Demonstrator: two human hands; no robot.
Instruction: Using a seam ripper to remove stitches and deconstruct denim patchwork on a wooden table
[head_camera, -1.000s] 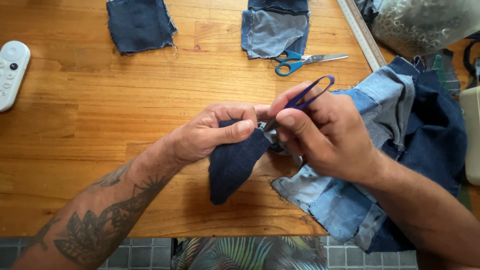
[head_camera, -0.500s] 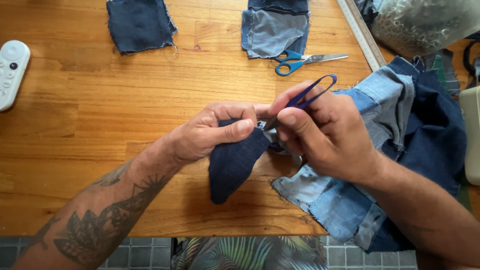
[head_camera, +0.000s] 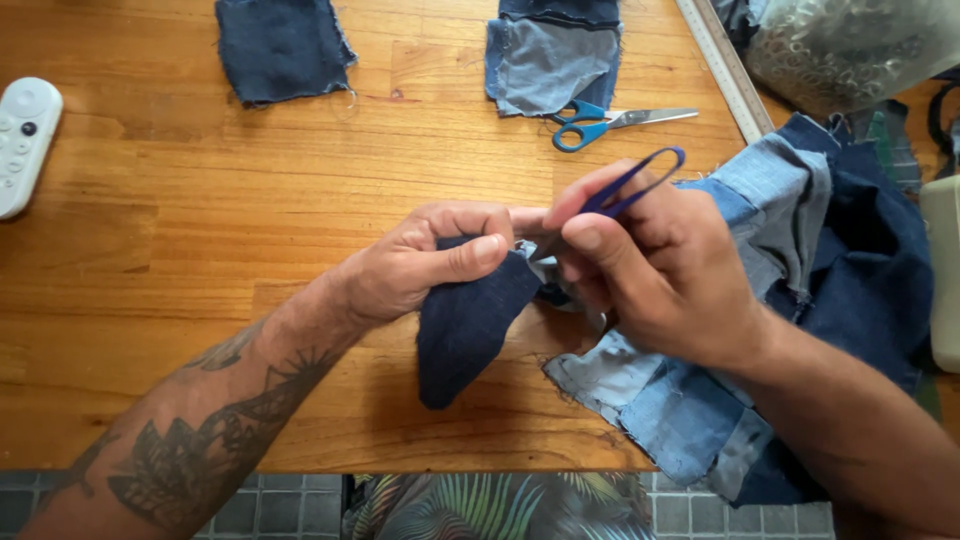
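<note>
Since a second ago almost nothing is shifting: your right hand (head_camera: 665, 265) is tipping the purple-handled thread snips (head_camera: 625, 190) only slightly, and your left hand (head_camera: 425, 265) is staying where it was. You are pinching the dark denim piece (head_camera: 465, 325) with your left thumb pressed onto its upper edge against the curled fingers, and its free end is hanging down toward you onto the wooden table (head_camera: 200, 220). Your right fingers are closing around the snips, thumb on top. The tool's long axis is running from the loop, up and to the right, down-left to the blades, whose tips are hidden just beside your left thumb. So the cut point is lying between your two hands, with the patchwork denim (head_camera: 690, 410) under your right wrist. The blue scissors (head_camera: 600, 125) are lying well apart, farther up the table.
</note>
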